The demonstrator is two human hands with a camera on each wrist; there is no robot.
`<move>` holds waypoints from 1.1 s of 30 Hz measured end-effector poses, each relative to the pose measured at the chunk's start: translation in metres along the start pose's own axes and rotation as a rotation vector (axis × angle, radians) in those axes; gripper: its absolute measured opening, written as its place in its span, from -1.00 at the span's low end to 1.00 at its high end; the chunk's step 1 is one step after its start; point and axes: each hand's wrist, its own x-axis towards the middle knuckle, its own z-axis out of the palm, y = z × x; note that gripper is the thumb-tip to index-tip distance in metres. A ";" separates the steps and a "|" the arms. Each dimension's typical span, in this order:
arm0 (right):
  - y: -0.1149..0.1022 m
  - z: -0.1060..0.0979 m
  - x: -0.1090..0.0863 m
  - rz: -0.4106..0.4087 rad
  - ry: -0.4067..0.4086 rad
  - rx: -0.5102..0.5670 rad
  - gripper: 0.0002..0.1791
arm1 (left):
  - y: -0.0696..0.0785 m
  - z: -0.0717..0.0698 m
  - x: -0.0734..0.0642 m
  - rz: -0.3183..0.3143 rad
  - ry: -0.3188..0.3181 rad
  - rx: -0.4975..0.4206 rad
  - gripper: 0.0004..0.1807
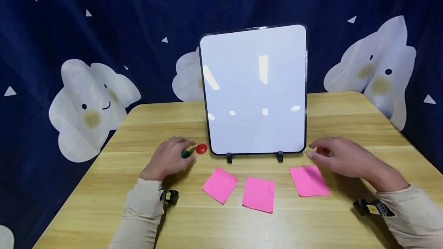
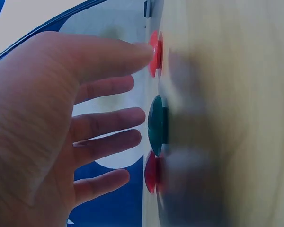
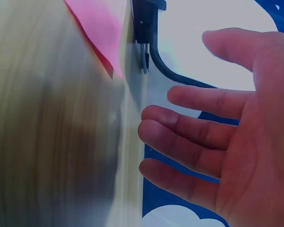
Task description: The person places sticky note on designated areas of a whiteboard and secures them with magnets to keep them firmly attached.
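My left hand (image 1: 169, 157) hovers over the table's left side, fingers relaxed and apart, holding nothing. A green round magnet (image 1: 185, 154) shows between its thumb and fingers, and a red round magnet (image 1: 202, 148) lies just beyond the fingertips. In the left wrist view, a second red magnet (image 2: 151, 172) sits on the other side of the green magnet (image 2: 156, 125); the head view hides it behind the hand. My right hand (image 1: 342, 156) is held beside the whiteboard's lower right corner, fingers loosely bent, gripping nothing. The whiteboard (image 1: 256, 95) stands upright between the hands.
Three pink sticky notes lie before the board: a left one (image 1: 220, 185), a middle one (image 1: 258, 194) and a right one (image 1: 309, 180) near my right hand. Small black feet (image 1: 280, 157) support the board on the wooden table (image 1: 194, 222). A dark blue curtain (image 1: 138, 22) hangs behind.
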 end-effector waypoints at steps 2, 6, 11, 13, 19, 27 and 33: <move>-0.001 0.001 0.001 -0.001 -0.019 0.010 -0.53 | -0.001 -0.001 0.000 -0.008 -0.008 0.005 -0.50; -0.002 0.002 0.003 0.003 -0.057 0.015 -0.63 | -0.003 0.000 0.000 -0.032 -0.023 0.019 -0.50; 0.000 0.004 0.003 -0.030 -0.084 0.001 -0.82 | -0.007 0.002 0.000 -0.045 -0.022 0.017 -0.51; 0.000 0.005 0.003 -0.049 -0.091 -0.006 -0.87 | -0.008 0.003 -0.001 -0.044 -0.015 0.010 -0.52; 0.000 0.006 0.002 -0.067 -0.108 -0.008 -0.85 | -0.010 0.002 -0.002 -0.046 -0.016 -0.006 -0.55; 0.004 0.010 0.001 -0.045 -0.151 0.008 -0.85 | -0.011 0.004 -0.003 -0.044 -0.026 -0.042 -0.61; 0.006 0.011 0.002 -0.048 -0.182 0.040 -0.80 | -0.014 0.003 -0.004 -0.080 -0.053 -0.082 -0.65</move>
